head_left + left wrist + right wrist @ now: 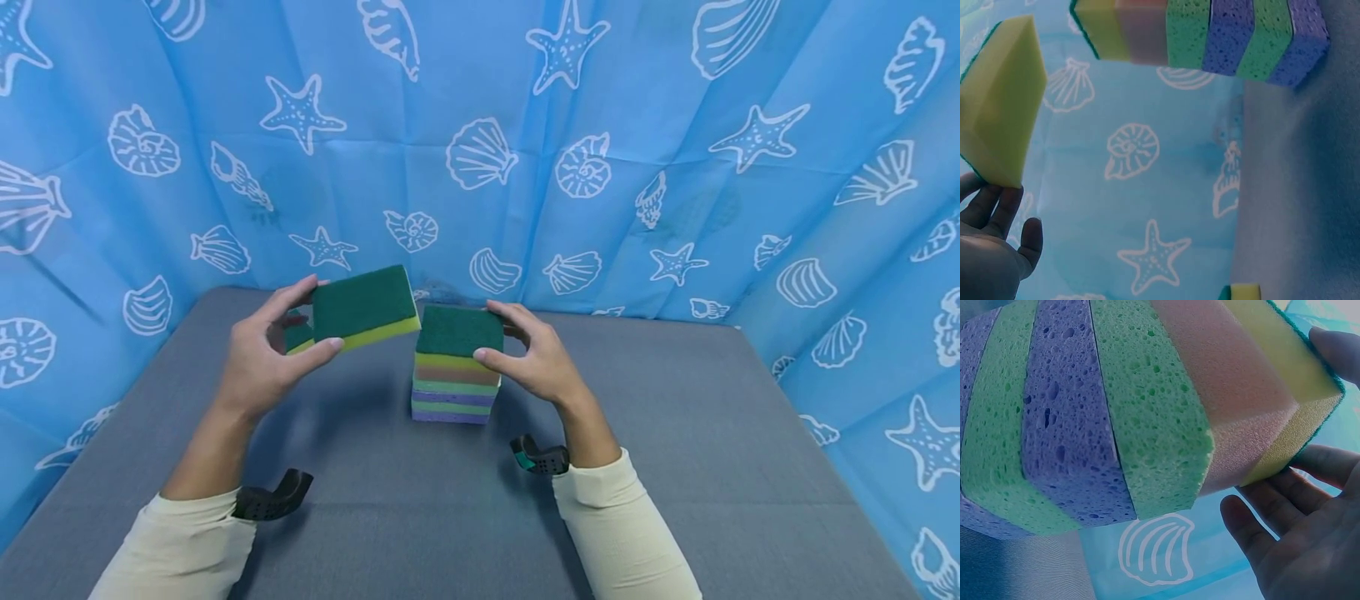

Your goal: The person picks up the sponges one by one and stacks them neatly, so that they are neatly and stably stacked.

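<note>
My left hand (pixel 258 342) holds a yellow sponge with a dark green scouring pad (pixel 363 304) in the air, thumb at its near edge and fingers at the far one. The sponge is tilted, its right end close to a stack of sponges (pixel 454 400). On top of that stack lies another yellow scouring sponge (pixel 459 330), green pad upward. My right hand (pixel 543 354) pinches this top sponge near its right end, thumb in front and fingers behind. Beneath it come a pink sponge (pixel 1235 440), then green and purple porous sponges (pixel 1072 425) in alternating layers.
Behind the raised sponge, partly hidden by it and my left hand, is one more yellow-and-green sponge (pixel 298 335) at the left. The grey table (pixel 420 517) reaches back to a blue curtain (pixel 435 92) with white shell and starfish prints, which also hangs along both sides.
</note>
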Action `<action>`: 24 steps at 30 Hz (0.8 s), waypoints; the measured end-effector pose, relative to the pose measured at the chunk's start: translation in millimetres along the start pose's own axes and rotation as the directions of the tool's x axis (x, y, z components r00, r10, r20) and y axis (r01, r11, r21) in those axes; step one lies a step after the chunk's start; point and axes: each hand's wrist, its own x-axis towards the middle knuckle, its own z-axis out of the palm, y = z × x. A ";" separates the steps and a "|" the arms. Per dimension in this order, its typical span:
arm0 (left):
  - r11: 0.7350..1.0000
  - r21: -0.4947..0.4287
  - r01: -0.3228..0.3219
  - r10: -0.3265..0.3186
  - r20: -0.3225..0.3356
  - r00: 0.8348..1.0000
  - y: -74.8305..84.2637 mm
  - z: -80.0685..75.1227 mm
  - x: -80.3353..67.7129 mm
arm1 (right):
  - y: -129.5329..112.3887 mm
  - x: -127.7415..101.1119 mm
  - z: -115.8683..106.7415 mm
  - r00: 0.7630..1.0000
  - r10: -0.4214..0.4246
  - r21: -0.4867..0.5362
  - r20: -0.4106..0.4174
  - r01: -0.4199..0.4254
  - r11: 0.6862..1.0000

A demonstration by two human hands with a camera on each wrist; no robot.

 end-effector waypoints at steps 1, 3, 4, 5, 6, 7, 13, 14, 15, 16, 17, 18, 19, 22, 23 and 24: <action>1.000 0.003 -0.005 0.005 0.007 1.000 0.4 1.1 1.0 | -0.3 0.0 0.0 1.000 0.001 -0.002 0.000 -0.001 1.000; 1.000 0.004 -0.011 0.011 0.021 1.000 0.9 3.1 2.9 | -0.6 0.0 -0.1 1.000 0.002 -0.005 0.001 -0.002 1.000; 1.000 0.000 -0.014 0.014 0.028 1.000 1.3 4.1 3.7 | -0.7 0.1 -0.2 1.000 0.002 -0.005 0.001 -0.002 1.000; 1.000 -0.005 -0.017 0.017 0.034 0.999 1.8 5.2 4.6 | -0.8 0.1 -0.3 1.000 0.003 -0.007 0.001 -0.003 1.000; 1.000 -0.007 -0.019 0.019 0.040 0.999 2.3 6.3 5.6 | -0.8 0.1 -0.4 1.000 0.003 -0.008 0.001 -0.003 1.000; 1.000 -0.010 -0.022 0.022 0.044 0.999 2.8 7.4 6.6 | -0.6 0.2 -0.5 1.000 0.003 -0.007 0.001 -0.003 1.000; 0.999 -0.025 -0.031 0.033 0.079 0.996 4.8 16.5 13.0 | 0.7 -0.3 -1.2 1.000 0.000 -0.009 0.000 0.000 1.000; 0.999 -0.027 -0.034 0.036 0.082 0.996 4.6 18.1 14.0 | 0.6 -0.5 -1.3 1.000 0.001 -0.011 0.000 -0.001 1.000; 0.999 -0.029 -0.037 0.040 0.084 0.996 4.1 19.8 14.9 | 0.6 -0.6 -1.4 1.000 0.000 -0.013 0.001 0.000 1.000; 0.999 -0.031 -0.038 0.040 0.086 0.995 3.7 21.5 15.7 | 0.4 -0.5 -1.5 1.000 0.000 -0.015 0.001 0.000 1.000; 0.999 -0.033 -0.040 0.043 0.089 0.995 3.2 23.1 16.3 | 0.3 -0.5 -1.5 1.000 0.001 -0.016 0.001 -0.001 1.000; 0.999 -0.036 -0.041 0.044 0.091 0.995 2.7 24.7 16.9 | 0.0 -0.5 -1.4 1.000 0.000 -0.018 0.002 0.000 1.000; 0.998 -0.035 -0.042 0.045 0.095 0.994 2.3 26.2 17.3 | -0.3 -0.6 -1.3 1.000 0.000 -0.019 0.002 0.000 1.000; 0.998 -0.036 -0.042 0.045 0.114 0.992 0.9 30.9 18.6 | -1.2 -0.7 -1.1 1.000 0.001 -0.023 0.001 0.000 1.000; 0.998 -0.038 -0.042 0.046 0.121 0.992 0.4 32.4 19.1 | -1.4 -0.7 -1.0 1.000 0.001 -0.024 0.001 -0.001 1.000; 0.998 -0.042 -0.043 0.048 0.127 0.991 -0.2 33.9 19.7 | -1.6 -0.8 -1.1 1.000 0.002 -0.024 0.001 -0.002 1.000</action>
